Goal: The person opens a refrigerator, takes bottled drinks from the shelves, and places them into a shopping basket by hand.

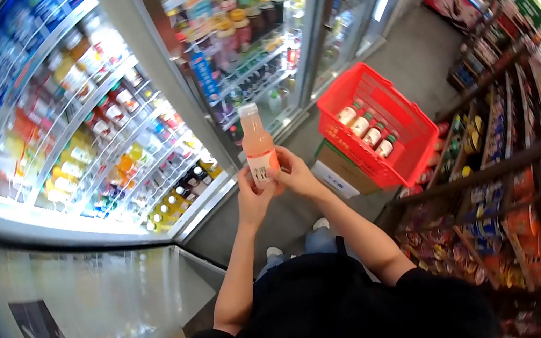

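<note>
Fingers of my left hand (255, 198) and right hand (292, 171) curl round the pink bottle (258, 146) — white cap up — just right of the lit fridge shelves (93, 119); farther right, the red basket (405, 123) holds white-labelled bottles (371, 135).

Open air lies between the left hand (253, 197) and the shelves (101, 125), with the door (89, 318) swung out on the near side and a post (155, 67) walling off the far side. Rows of drinks crowd the shelves. From the right hand (293, 170), the way to the basket (382, 91) is clear over its rim (the top is open); a row of bottles (369, 131) blocks its near part, leaving room beyond. A rack (490, 169) bounds the right.
</note>
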A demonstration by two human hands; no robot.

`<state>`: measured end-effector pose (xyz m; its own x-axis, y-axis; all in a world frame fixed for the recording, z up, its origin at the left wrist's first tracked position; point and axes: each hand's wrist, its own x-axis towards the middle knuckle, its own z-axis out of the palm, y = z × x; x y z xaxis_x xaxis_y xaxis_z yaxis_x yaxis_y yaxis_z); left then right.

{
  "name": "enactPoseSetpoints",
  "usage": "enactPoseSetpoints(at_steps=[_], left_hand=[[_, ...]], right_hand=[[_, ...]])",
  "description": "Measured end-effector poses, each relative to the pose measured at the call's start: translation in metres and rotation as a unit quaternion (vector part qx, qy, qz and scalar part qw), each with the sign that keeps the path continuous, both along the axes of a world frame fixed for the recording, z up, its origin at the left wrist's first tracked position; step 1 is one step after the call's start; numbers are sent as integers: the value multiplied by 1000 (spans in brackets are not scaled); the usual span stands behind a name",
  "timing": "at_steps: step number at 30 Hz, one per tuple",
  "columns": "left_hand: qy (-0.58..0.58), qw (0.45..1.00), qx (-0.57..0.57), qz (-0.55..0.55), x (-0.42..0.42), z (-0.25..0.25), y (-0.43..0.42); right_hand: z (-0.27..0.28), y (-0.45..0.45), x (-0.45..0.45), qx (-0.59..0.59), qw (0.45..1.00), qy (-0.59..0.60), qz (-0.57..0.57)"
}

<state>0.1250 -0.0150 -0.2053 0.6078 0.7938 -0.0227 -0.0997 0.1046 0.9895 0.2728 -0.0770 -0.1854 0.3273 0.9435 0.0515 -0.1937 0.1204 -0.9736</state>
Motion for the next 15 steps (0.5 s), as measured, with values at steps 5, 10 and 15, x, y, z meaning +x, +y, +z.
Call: enactPoseSetpoints(at_steps=[5,10,15], left_hand=[[-35,995,31,-85,87,21,-18],[-34,984,69,-163,173,39,-39],[-51,961,44,-269,245,32,-67]], right_hand=[[21,-41,71,-2,995,-9,-95],[26,-89,140,0,984,-7,-179],[25,-136,191,-4,968,45,-248]])
